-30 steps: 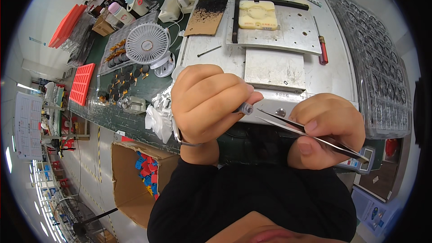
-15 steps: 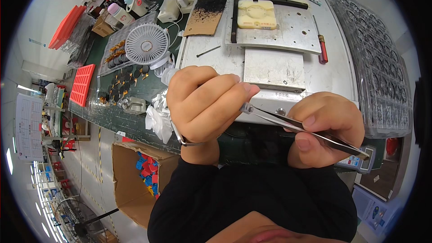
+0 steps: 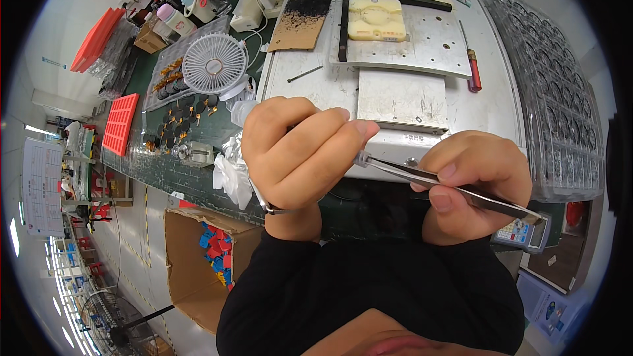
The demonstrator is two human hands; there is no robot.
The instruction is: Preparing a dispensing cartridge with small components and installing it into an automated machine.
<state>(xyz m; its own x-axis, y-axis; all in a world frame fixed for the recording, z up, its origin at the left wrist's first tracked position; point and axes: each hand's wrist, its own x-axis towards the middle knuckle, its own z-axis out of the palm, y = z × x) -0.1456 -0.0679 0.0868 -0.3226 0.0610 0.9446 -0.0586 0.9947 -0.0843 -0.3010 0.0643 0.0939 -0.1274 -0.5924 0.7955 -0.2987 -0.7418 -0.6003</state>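
Note:
My left hand [image 3: 300, 151] is closed, its fingers curled in and the thumb side towards the right. A small clear piece [image 3: 361, 158] pokes out below its fingertips; the grip on it is mostly hidden. At the far side of this hand a translucent cylinder [image 3: 242, 113] shows; whether it joins the clear piece cannot be seen. My right hand [image 3: 478, 181] pinches metal tweezers [image 3: 488, 204] between thumb and fingers. The tweezers' tips reach left to the clear piece and appear to touch it.
Ahead lies a metal plate [image 3: 422, 59] with a cream block [image 3: 377, 21]. A red-handled screwdriver [image 3: 473, 72] lies right of it, near stacked clear trays [image 3: 554, 92]. Leftward stand a white fan [image 3: 214, 65], crumpled tissue [image 3: 232, 174] and small black parts [image 3: 181, 125]. A cardboard box [image 3: 191, 277] sits below.
Both hands have shifted very slightly, the left one a little leftward along with the translucent cylinder. The right hand and tweezers have risen slightly. Both grips look the same.

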